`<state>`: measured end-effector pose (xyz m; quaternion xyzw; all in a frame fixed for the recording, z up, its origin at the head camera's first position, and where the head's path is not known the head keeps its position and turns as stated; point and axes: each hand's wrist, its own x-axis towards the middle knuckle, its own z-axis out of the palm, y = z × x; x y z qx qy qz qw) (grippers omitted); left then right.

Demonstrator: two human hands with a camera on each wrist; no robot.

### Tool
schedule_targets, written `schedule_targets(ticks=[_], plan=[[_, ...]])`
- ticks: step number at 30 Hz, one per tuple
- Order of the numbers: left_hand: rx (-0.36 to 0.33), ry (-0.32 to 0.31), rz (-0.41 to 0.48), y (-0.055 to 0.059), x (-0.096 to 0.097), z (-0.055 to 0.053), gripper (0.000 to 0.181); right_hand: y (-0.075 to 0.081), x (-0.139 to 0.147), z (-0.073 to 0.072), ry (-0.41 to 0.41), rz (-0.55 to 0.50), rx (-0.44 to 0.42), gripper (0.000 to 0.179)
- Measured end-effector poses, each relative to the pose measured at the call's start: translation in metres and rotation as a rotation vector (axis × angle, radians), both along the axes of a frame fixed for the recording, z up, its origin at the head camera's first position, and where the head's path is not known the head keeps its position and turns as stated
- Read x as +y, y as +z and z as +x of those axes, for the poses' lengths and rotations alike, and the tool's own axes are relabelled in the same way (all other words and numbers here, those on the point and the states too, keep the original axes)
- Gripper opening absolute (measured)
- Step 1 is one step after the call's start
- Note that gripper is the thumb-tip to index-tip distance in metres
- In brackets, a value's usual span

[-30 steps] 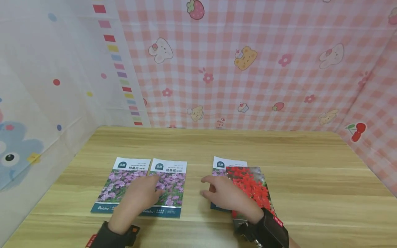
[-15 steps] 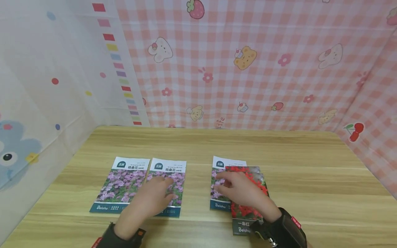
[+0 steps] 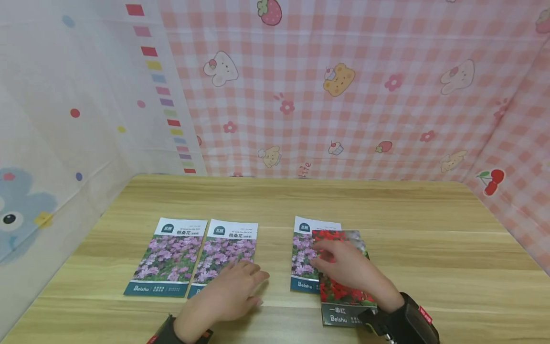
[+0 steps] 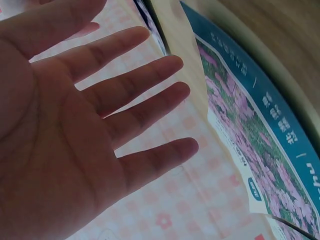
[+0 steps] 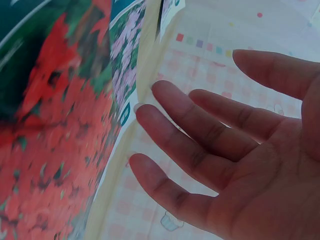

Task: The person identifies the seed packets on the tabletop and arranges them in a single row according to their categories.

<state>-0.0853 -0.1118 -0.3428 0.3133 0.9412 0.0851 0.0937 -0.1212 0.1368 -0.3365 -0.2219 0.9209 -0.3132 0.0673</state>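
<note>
Two purple-flower seed packets lie side by side on the left of the table: an outer packet (image 3: 167, 258) and an inner packet (image 3: 223, 253). My left hand (image 3: 229, 291) hovers over the lower part of the inner one, fingers spread and holding nothing; the left wrist view shows its bare palm (image 4: 55, 135). On the right, a red-flower seed packet (image 3: 343, 296) overlaps a third purple-flower packet (image 3: 302, 258). Above the red packet is my right hand (image 3: 350, 267), its fingers loosely bent; in the right wrist view the palm (image 5: 265, 175) holds nothing.
The wood-grain table (image 3: 275, 200) stretches behind and between the packets. A pink checked cloth (image 3: 301, 95) hangs along its back, with a white patterned cloth (image 3: 56, 143) at the left. Each wrist wears a black strap.
My left hand has moved right and toward me, its fingers spreading and uncovering more of the left packets. My right hand has drawn right from the purple packet to over the red one.
</note>
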Motion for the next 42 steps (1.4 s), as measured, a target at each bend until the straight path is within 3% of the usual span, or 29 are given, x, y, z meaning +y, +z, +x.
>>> schedule_targets(ticks=[9, 18, 23, 31, 37, 42], plan=[[-0.003, 0.001, -0.001, -0.003, 0.009, 0.001, 0.058, -0.002, 0.009, 0.001, -0.003, 0.058, -0.056, 0.034], [0.014, -0.041, 0.020, -0.005, 0.019, 0.002, 0.057, -0.006, 0.013, 0.003, -0.011, 0.099, -0.111, 0.038], [-0.016, -0.040, 0.084, -0.011, 0.026, -0.001, 0.051, -0.008, 0.013, 0.002, -0.032, 0.114, -0.112, 0.035], [-0.239, 0.096, 0.362, -0.011, 0.040, -0.016, 0.036, -0.010, 0.013, 0.000, -0.048, 0.121, -0.116, 0.034], [-0.329, 0.210, 0.418, -0.012, 0.049, -0.022, 0.037, -0.010, 0.014, 0.000, -0.035, 0.120, -0.117, 0.034], [-0.393, 0.265, 0.457, -0.015, 0.055, -0.024, 0.040, -0.009, 0.015, 0.000, -0.023, 0.122, -0.118, 0.035]])
